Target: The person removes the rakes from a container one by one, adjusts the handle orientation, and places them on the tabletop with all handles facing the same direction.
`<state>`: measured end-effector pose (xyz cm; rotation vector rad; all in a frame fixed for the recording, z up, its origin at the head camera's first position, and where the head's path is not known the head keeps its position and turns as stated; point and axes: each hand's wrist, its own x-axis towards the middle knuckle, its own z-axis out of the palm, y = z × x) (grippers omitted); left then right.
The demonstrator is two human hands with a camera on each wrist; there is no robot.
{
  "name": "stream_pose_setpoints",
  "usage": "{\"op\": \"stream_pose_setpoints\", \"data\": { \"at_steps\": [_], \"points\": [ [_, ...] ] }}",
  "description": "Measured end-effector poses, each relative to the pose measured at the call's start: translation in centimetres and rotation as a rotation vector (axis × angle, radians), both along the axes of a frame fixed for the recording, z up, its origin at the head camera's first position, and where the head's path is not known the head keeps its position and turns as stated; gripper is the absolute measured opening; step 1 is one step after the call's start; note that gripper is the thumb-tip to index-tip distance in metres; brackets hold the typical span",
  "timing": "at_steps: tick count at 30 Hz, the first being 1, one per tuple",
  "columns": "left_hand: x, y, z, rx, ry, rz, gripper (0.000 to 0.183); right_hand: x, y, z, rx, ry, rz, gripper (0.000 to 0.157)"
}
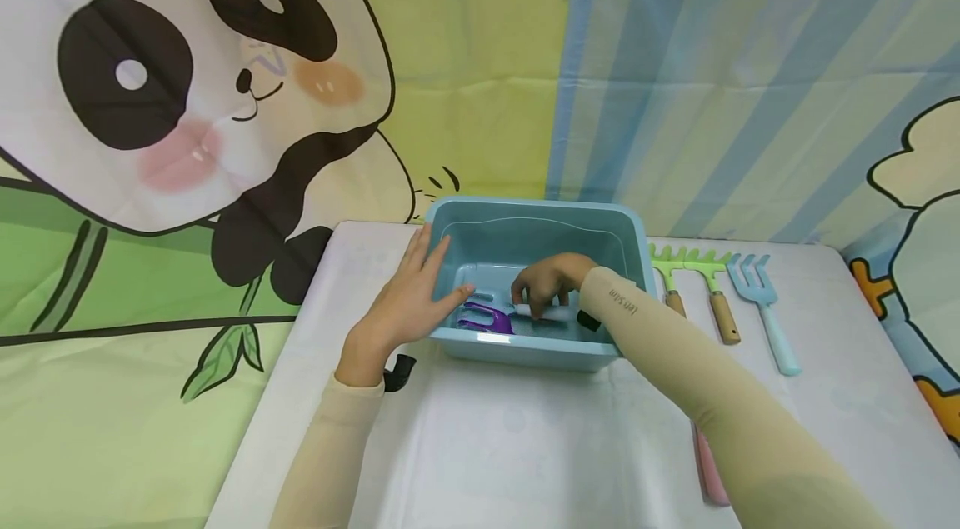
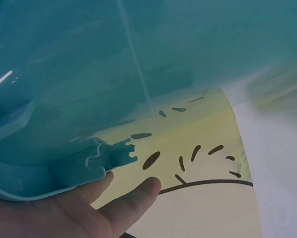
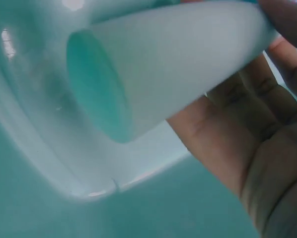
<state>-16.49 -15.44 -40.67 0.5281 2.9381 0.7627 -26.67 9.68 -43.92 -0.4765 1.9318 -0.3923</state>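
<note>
A blue plastic bin (image 1: 525, 351) stands at the back of the table. At its left rim, my left hand (image 1: 405, 304) rests with fingers straight and thumb reaching over the edge. My right hand (image 1: 551, 283) is down inside the bin and grips a pale tapered handle (image 1: 551, 313). Close up in the right wrist view, that handle (image 3: 178, 64) is whitish with a flat blue-green end, held between thumb and fingers. A purple hand fork (image 1: 489, 318) lies to its left on the bin's floor. The fingers hide part of the handle.
Right of the bin lie two green hand rakes with wooden handles, one nearer the middle (image 1: 722, 308), and a light blue hand fork (image 1: 765, 304). A pink handle (image 1: 711, 469) shows partly under my right forearm. Behind the table hangs a printed panda curtain (image 1: 465, 79).
</note>
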Motion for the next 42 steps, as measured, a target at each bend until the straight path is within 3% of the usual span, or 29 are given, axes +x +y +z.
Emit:
{"op": "stream_pose_setpoints", "data": {
  "at_steps": [17,24,32,42],
  "points": [
    [0.0,0.1,-0.1,0.015,0.001,-0.015,0.095,-1.1,1.3,1.5,-0.092,0.063,-0.111,0.039],
    [-0.1,0.1,0.0,-0.003,0.004,-0.015,0.095,-1.1,1.7,3.1,-0.172,0.033,-0.215,0.043],
    [-0.2,0.0,0.0,0.000,0.000,-0.019,0.097,-0.7,2.1,4.7,-0.330,-0.066,-0.307,0.039],
    [-0.2,0.0,0.3,-0.020,-0.012,-0.019,0.096,0.0,4.1,7.3,-0.407,-0.104,-0.434,0.041]
  ]
}}
